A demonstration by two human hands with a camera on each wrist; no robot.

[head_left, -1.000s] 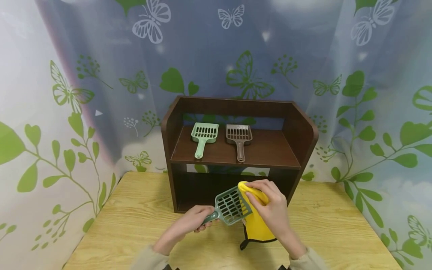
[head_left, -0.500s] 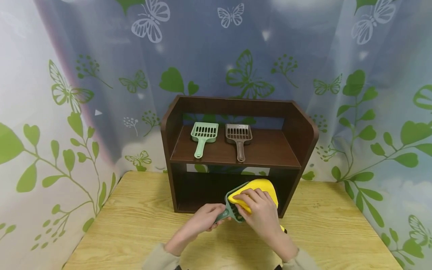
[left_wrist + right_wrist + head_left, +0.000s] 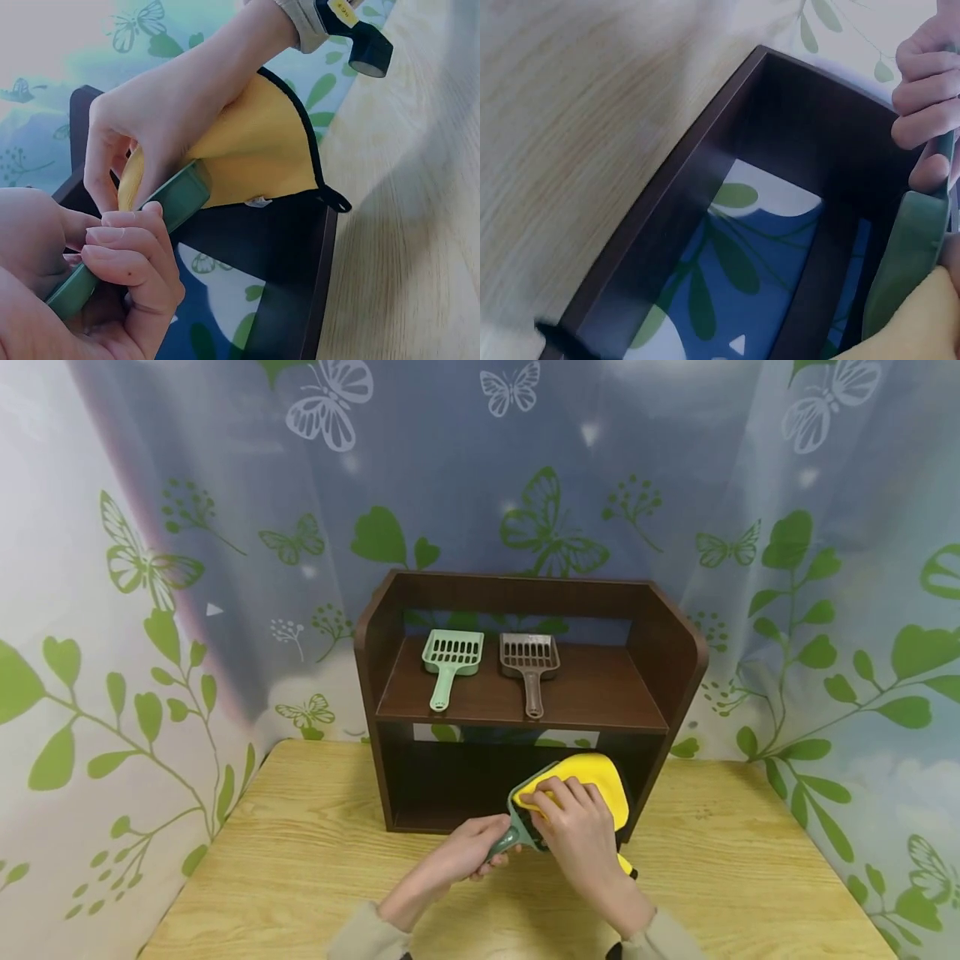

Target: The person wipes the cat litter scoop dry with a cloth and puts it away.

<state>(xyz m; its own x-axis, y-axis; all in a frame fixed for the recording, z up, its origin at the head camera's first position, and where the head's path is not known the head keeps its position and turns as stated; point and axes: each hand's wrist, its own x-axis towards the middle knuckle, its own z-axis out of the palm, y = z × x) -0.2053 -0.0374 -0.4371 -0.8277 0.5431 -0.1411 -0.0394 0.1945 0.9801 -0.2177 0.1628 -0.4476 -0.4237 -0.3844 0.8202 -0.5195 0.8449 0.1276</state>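
A dark green slotted litter scoop point(image 3: 506, 842) is held by its handle in my left hand point(image 3: 474, 845), fingers curled round it in the left wrist view. My right hand point(image 3: 576, 827) grips a yellow cloth point(image 3: 606, 783) with black edging and presses it into the scoop's basket, covering most of the slots. In the left wrist view the cloth point(image 3: 262, 150) hangs down past the scoop's side, its black loop at the corner. The right wrist view shows the scoop's green side wall point(image 3: 907, 247) beside a fold of cloth point(image 3: 911, 326); the right hand is mostly out of that view.
Behind the hands stands a dark brown two-tier shelf point(image 3: 517, 718) on a wood-grain table point(image 3: 300, 860). On its upper tier lie a light green scoop point(image 3: 452, 658) and a brown scoop point(image 3: 531, 664). A curtain with butterflies and leaves point(image 3: 450, 460) hangs behind.
My right hand has brought the cloth from the scoop's front edge onto its basket, towards the handle. Both the scoop and my left hand have shifted slightly right.
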